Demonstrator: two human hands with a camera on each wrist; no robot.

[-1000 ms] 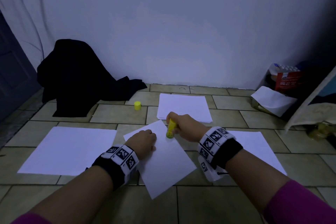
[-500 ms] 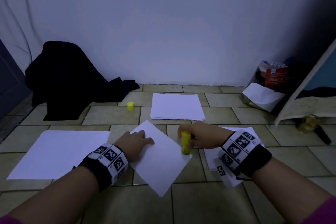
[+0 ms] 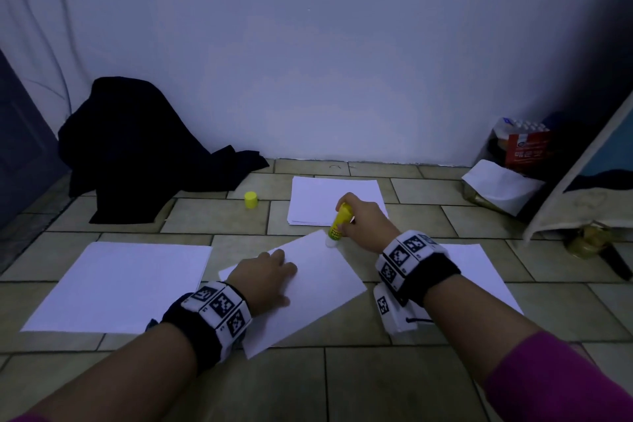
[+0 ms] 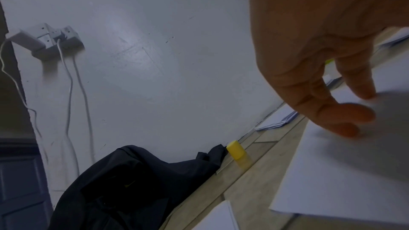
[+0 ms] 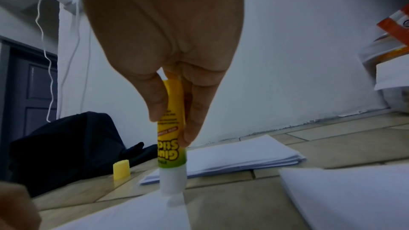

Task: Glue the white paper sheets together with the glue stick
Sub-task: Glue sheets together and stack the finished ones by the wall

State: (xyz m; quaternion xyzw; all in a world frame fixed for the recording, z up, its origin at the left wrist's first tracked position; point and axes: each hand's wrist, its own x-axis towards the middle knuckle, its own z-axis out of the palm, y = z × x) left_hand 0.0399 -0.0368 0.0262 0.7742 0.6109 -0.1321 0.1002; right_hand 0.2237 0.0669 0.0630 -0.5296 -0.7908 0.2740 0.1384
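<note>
Head view: the right hand (image 3: 364, 221) grips the yellow glue stick (image 3: 339, 223) between thumb and fingers, cap off, with the white glue tip down on the far corner of the angled paper sheet (image 3: 318, 281). The stick leans slightly toward the far wall. The left hand (image 3: 265, 279) lies flat on the same sheet, fingers extended and pressing it onto the tiled floor (image 3: 394, 384).

Right wrist view: the fingers (image 5: 196, 111) and thumb clamp the stick's yellow barrel above the printed label; the white tip touches the sheet's corner.

Left wrist view: the fingertips (image 4: 345, 128) rest straight on the paper surface.

The yellow cap (image 3: 250, 199) stands on the floor, apart from the sheet, near the dark cloth (image 3: 137, 151). A paper stack (image 3: 318, 199) lies beyond the right hand. One further sheet (image 3: 120, 284) lies to the left, and another (image 3: 479, 274) lies to the right, partly under the right wrist.
</note>
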